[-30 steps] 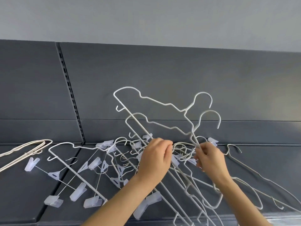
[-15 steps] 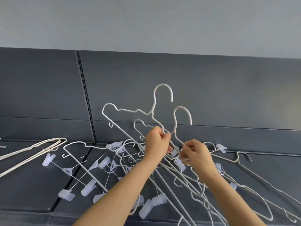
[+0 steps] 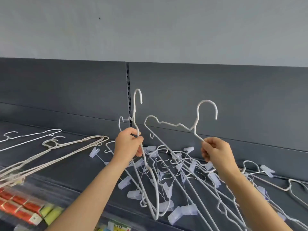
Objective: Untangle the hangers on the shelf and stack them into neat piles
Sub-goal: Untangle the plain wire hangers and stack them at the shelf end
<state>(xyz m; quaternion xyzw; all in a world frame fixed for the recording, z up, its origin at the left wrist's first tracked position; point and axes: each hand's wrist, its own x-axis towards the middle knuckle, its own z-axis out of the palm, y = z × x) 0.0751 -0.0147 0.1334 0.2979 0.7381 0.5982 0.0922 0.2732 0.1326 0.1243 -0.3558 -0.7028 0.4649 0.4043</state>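
Observation:
My left hand [image 3: 129,144] grips a white wire hanger [image 3: 135,114] by its neck, hook up, seen almost edge-on. My right hand [image 3: 215,151] holds a second white wire hanger [image 3: 176,125] just below its hook, broad side facing me. Both are raised above a tangled heap of white hangers with clear plastic clips [image 3: 168,179] on the dark grey shelf [image 3: 71,165]. The lower ends of both held hangers still reach down into the heap. A flat pile of white wire hangers [image 3: 55,155] lies at the left of the shelf.
A single hanger [image 3: 31,135] lies behind the left pile. More hangers [image 3: 286,185] trail off to the right. Below the shelf's front edge sit red and yellow packaged goods [image 3: 28,209]. A slotted upright [image 3: 128,90] runs up the grey back panel.
The two raised hangers, held close together before, have been pulled apart: the left one turned edge-on, the right one swung right. The camera has shifted so the left pile shows more.

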